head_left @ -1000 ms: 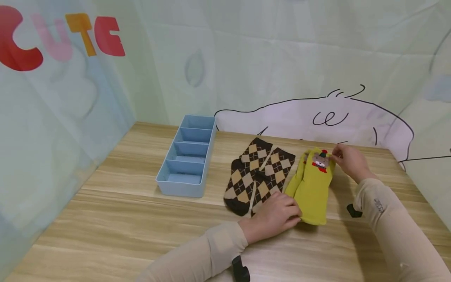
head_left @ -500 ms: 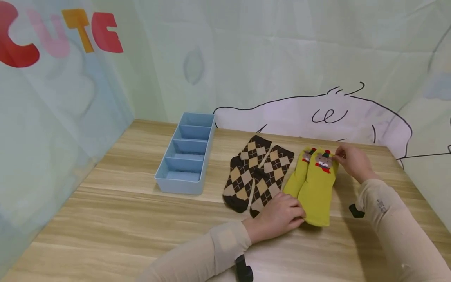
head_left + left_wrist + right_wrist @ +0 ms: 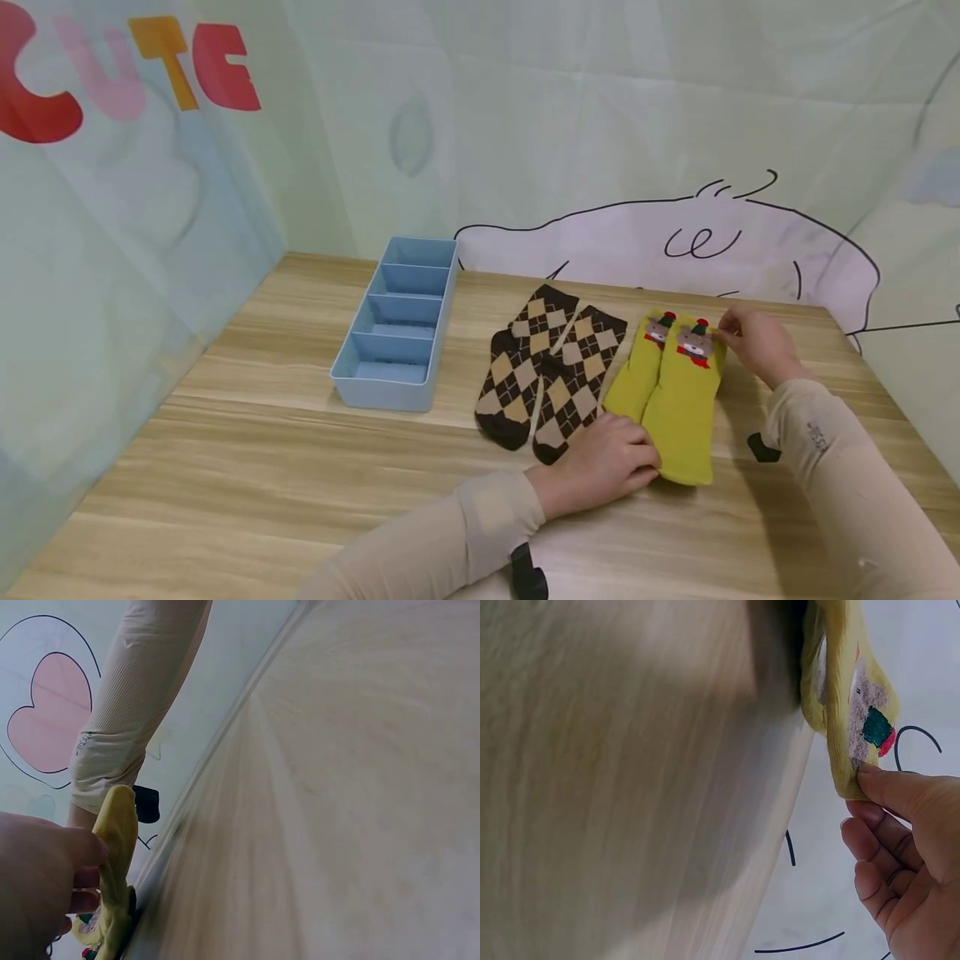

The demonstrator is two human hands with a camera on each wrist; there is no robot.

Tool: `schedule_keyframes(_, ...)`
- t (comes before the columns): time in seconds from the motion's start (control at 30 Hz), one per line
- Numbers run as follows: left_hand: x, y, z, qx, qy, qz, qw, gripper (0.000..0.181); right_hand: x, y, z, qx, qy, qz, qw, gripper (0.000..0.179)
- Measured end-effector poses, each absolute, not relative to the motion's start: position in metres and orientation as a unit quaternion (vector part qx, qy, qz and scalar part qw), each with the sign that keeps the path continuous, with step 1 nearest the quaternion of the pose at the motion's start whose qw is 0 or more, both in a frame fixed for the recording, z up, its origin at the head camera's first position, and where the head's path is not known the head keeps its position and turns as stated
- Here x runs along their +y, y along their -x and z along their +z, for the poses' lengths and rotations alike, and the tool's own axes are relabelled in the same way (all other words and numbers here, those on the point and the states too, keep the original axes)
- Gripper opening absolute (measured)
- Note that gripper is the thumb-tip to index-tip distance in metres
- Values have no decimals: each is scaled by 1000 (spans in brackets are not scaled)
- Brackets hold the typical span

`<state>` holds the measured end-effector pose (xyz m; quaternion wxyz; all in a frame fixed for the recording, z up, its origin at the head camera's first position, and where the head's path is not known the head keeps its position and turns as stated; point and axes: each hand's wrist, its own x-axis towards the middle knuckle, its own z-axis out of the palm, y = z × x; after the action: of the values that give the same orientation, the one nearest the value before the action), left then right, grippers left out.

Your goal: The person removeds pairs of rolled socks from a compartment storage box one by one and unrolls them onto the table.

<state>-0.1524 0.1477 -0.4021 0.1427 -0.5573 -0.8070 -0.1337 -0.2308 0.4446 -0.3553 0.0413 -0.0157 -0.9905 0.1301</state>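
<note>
Two yellow socks with a bear motif lie side by side at the table's right; the right yellow sock [image 3: 681,417] overlaps the left yellow sock [image 3: 633,375]. With thumb and fingertip, my right hand [image 3: 763,346] pinches the cuff's outer corner, its other fingers loosely bent in the right wrist view. At the toe end, my left hand [image 3: 603,467] pinches the yellow fabric [image 3: 118,825] between thumb and fingers, as the left wrist view shows. Just left of them lie two brown argyle socks, the left argyle sock [image 3: 513,383] and the right argyle sock [image 3: 581,375], whose toe is beside my left hand.
A light-blue box [image 3: 384,397] with several compartments in a row stands left of the socks, its far end near the back wall. The wooden table [image 3: 262,467] meets printed fabric walls [image 3: 570,142] at the back and sides.
The right yellow sock has shifted rightward between both hands, uncovering more of the left one and its bear motif. Both hands moved slightly right with it. The argyle socks and box stay put.
</note>
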Motion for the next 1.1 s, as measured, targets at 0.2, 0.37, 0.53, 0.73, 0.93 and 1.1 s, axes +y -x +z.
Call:
schedule_keyframes(0.2,152,150,-402,-805,562,-125,146,17,447,228,-355,-990,25,131,38,17)
schedule_keyframes(0.37,155,149,-402,-804,565,-119,142,17,450,226,-356,-991,27,128,41,16)
schedule_keyframes(0.53,159,148,-405,-800,570,-116,148,17,453,224,-357,-990,24,129,46,16)
schedule_keyframes(0.73,162,147,-405,-798,573,-120,144,16,458,222,-359,-990,22,131,51,17)
schedule_keyframes(0.93,167,145,-405,-798,574,-117,141,16,463,220,-362,-990,30,129,50,17)
schedule_keyframes(1.1,170,144,-406,-798,574,-117,140,16,469,221,-364,-990,40,133,39,18)
